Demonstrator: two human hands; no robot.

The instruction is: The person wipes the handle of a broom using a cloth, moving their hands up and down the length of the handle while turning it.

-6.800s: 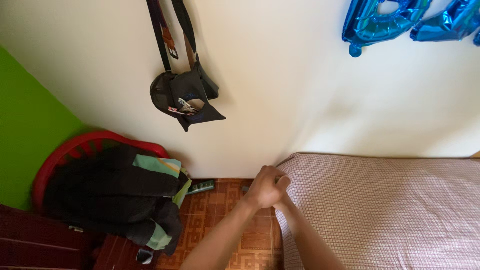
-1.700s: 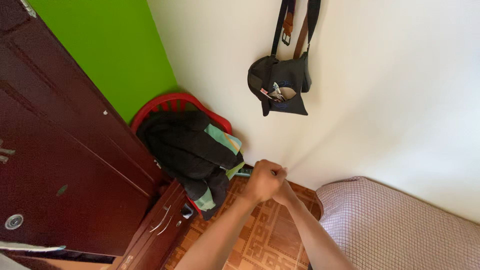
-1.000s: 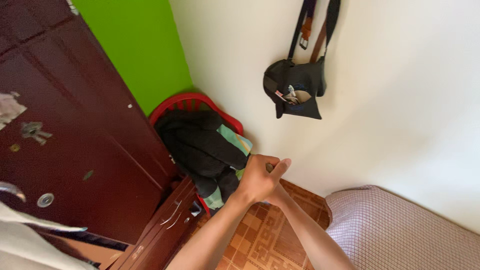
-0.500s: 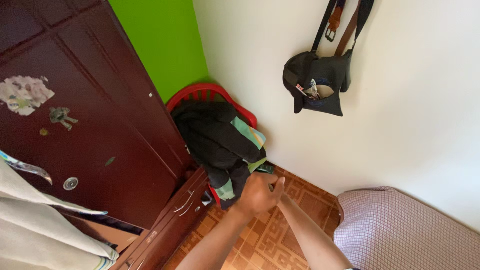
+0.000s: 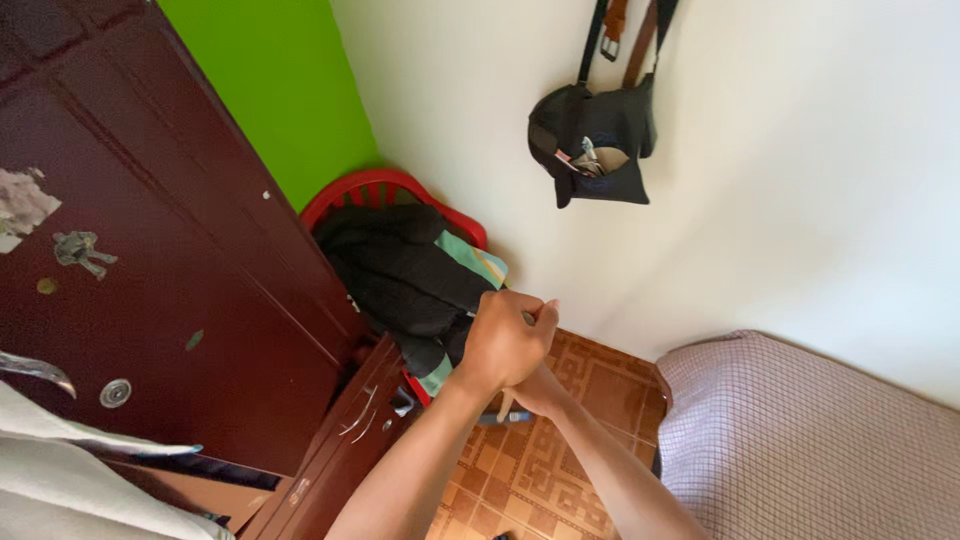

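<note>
1. Left hand (image 5: 505, 340): curled into a fist, stacked directly over the right hand; contents not discernible.
2. Right hand (image 5: 535, 392): mostly hidden beneath the left; grip cannot be told.
3. Dark clothes (image 5: 400, 275): heaped in a red basket (image 5: 345, 195), just beside the hands.
4. Wardrobe (image 5: 150, 260): dark brown, at left.
5. Black bag (image 5: 595, 145): hanging on the wall.
6. Bed (image 5: 810, 440): checked cover, lower right.

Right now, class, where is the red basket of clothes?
In the head view, the red basket sits left of centre in the corner, between the dark wardrobe and the cream wall.
</note>
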